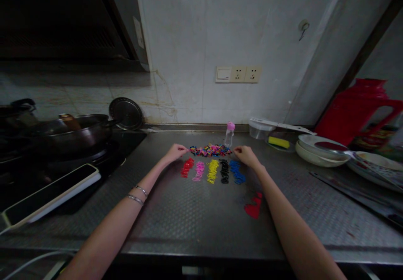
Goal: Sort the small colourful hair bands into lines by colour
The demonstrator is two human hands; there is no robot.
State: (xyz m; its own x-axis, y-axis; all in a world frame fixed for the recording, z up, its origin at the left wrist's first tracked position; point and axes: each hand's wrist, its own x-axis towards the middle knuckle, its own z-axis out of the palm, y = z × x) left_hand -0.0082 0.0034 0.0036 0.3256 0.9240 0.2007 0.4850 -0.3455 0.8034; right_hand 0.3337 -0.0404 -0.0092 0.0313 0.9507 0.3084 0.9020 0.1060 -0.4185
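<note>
A mixed pile of small coloured loops lies at the back of a steel counter. In front of it sit sorted heaps: red, pink, yellow, black and blue. My left hand pinches at the left end of the mixed pile. At the right end my right hand has its fingers pinched together. What either pinch holds is too small to make out. Two bangles circle my left wrist.
A small bottle with a pink cap stands behind the pile. A red patch lies beside my right forearm. Left: a wok on a stove and a phone. Right: stacked bowls, a yellow sponge, a red thermos.
</note>
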